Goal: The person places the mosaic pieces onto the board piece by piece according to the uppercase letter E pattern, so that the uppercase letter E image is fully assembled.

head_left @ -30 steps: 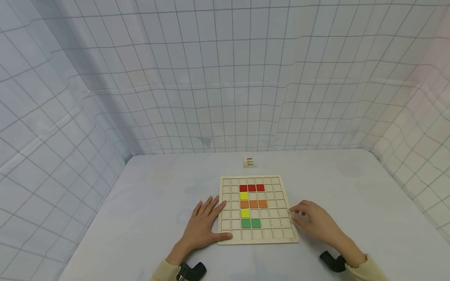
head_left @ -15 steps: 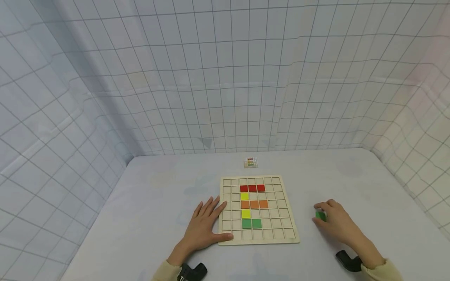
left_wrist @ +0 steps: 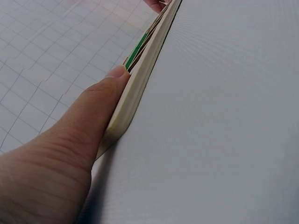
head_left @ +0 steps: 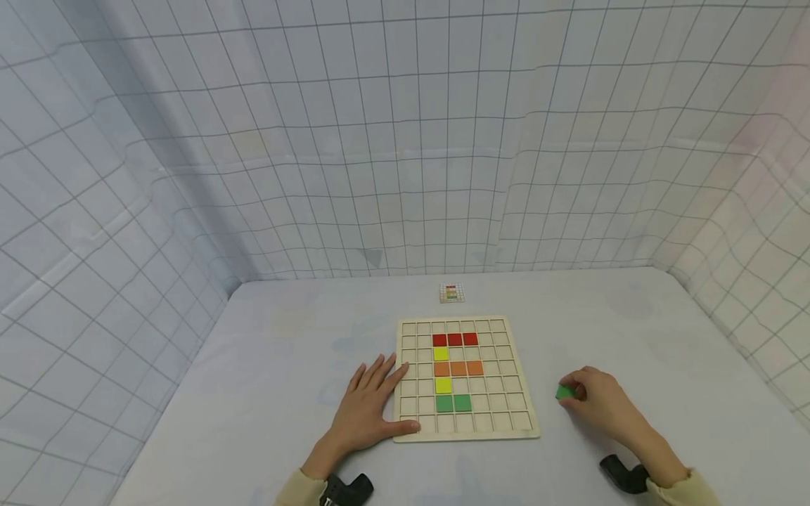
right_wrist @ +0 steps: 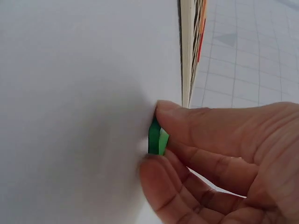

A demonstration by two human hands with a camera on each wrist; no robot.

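Head camera overlooks the board [head_left: 467, 377]; wrist cameras skim its edges closely.

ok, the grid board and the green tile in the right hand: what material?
Pale square grid board: looks like unfinished light wood, matte, with a plain pale edge. Small green square tile, pinched by the right hand: flat matte colour, maybe painted wood or plastic.

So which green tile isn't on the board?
The green tile pinched in the right hand, right of the board; the other two sit in its grid.
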